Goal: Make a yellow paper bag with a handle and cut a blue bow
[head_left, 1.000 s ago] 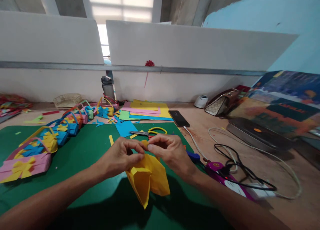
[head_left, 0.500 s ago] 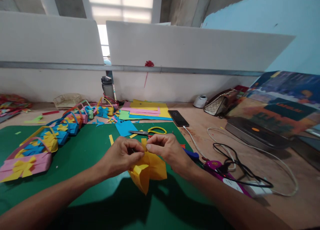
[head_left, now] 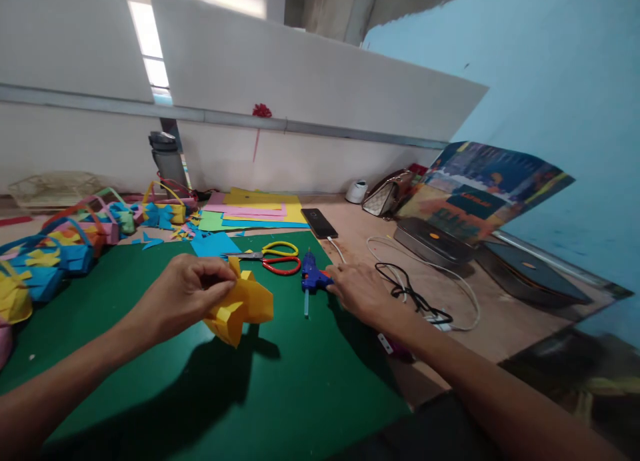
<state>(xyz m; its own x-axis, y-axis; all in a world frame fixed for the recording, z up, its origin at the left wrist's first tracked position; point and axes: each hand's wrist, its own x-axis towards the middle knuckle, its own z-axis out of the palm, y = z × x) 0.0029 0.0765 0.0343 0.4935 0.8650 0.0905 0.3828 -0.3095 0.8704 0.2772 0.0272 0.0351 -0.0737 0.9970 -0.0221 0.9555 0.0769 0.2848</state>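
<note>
A folded yellow paper piece [head_left: 239, 307] hangs in my left hand [head_left: 193, 284], pinched between thumb and fingers above the green mat [head_left: 285, 387]. My right hand [head_left: 363, 291] reaches to the right, its fingers curled on the handle of a blue glue gun [head_left: 311, 275]. The gun's nozzle points away from me, and a clear glue stick [head_left: 307, 304] sticks out of its rear. Beyond the yellow paper lie scissors [head_left: 273, 257] with one yellow and one red handle loop, close to a blue paper sheet [head_left: 213, 244].
Small paper baskets [head_left: 75, 254] stand in a row at left. Coloured sheets [head_left: 265, 207] and a phone [head_left: 320, 222] lie at the back, near a dark bottle [head_left: 167, 157]. Cables [head_left: 415, 294], a dark case [head_left: 433, 241] and a printed picture board [head_left: 480, 187] occupy the right.
My right hand has left the yellow paper and moved right onto the glue gun. My left hand still holds the paper. The view has turned to the right.
</note>
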